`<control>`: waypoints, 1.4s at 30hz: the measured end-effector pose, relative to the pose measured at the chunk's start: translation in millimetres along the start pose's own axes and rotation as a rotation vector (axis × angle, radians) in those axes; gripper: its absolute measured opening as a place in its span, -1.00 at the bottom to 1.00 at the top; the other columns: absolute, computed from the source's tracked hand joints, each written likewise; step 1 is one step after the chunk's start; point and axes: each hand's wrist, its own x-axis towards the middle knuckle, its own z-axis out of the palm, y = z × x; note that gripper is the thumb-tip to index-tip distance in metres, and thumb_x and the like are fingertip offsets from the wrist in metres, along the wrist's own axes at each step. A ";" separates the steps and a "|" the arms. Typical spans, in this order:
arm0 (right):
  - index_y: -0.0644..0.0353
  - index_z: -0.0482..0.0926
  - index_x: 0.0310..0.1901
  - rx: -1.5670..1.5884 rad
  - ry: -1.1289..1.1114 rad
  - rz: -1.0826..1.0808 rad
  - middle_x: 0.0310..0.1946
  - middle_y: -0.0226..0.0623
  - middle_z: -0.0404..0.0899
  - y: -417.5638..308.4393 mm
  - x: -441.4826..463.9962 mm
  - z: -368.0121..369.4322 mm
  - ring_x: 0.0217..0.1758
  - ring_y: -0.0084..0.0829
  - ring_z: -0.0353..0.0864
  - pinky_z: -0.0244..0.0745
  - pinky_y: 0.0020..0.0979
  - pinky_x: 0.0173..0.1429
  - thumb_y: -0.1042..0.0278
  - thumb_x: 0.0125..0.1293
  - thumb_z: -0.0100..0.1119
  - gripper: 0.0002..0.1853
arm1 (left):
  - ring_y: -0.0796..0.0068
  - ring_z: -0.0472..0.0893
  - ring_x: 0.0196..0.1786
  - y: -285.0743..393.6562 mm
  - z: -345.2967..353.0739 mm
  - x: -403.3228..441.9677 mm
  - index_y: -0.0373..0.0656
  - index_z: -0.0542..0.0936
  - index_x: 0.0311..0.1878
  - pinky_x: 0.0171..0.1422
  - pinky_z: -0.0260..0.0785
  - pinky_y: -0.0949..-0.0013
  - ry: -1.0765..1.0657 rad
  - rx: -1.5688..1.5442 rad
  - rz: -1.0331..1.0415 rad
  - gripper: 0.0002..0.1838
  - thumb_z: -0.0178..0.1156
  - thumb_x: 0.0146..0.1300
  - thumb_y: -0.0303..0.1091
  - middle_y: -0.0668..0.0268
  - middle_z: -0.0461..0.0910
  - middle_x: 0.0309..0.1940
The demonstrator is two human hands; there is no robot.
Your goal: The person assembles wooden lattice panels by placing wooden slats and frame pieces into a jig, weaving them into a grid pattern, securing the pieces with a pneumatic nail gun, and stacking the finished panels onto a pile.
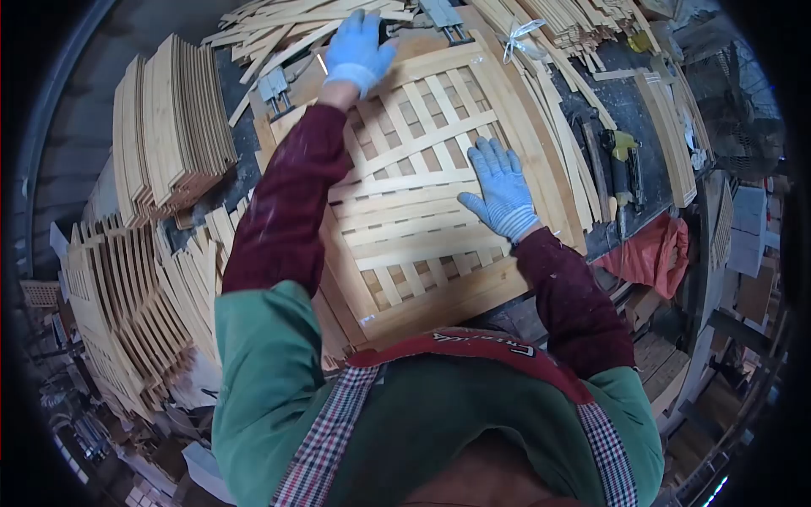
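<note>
A wooden lattice panel lies in a wooden frame on the bench in front of me. Its slats cross at the far and near ends and run close together in the middle. My right hand, in a blue glove, rests on the slats near the right side, fingers spread. My left hand, gloved alike, reaches over the far edge of the frame, its fingers stretched out towards loose wooden strips. A dark object beside that hand is partly hidden. Metal clamps sit at the frame's far side.
Stacked slatted wood pieces stand at the left, with more stacked lattice pieces below. To the right lie a nail gun, long strips and a red plastic bag. A clear plastic tie lies at the back.
</note>
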 end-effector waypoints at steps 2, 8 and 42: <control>0.24 0.24 0.38 0.001 -0.023 0.017 0.44 -0.02 0.13 -0.7 2.2 -1.9 0.55 -0.03 -0.01 -0.16 -0.01 0.55 -0.20 0.20 0.17 -0.14 | -0.07 0.59 -0.04 -1.0 15.8 32.9 -0.11 0.45 0.16 0.05 0.45 0.06 -0.271 -0.021 -0.103 -0.42 0.14 0.21 0.10 -0.02 0.58 -0.07; 0.24 0.23 0.38 0.003 -0.079 0.026 0.44 -0.03 0.13 -3.2 6.4 -10.0 0.53 -0.02 0.03 -0.13 -0.01 0.55 -0.20 0.21 0.17 -0.15 | -0.01 0.64 -0.08 13.7 12.1 24.2 -0.17 0.55 -0.04 0.15 0.43 0.07 -0.310 -0.089 -0.155 -0.47 0.12 0.17 0.11 0.01 0.66 -0.19; 0.16 0.21 0.38 0.092 -0.030 -0.080 0.44 -0.04 0.11 -17.1 -16.3 2.1 0.53 -0.06 0.02 -0.07 -0.02 0.53 -0.08 0.25 0.16 -0.24 | -0.06 0.16 0.45 99.8 -68.7 -210.4 -0.11 0.33 0.37 0.48 -0.09 -0.18 -0.459 0.033 0.067 -0.25 0.19 0.20 0.11 -0.05 0.19 0.41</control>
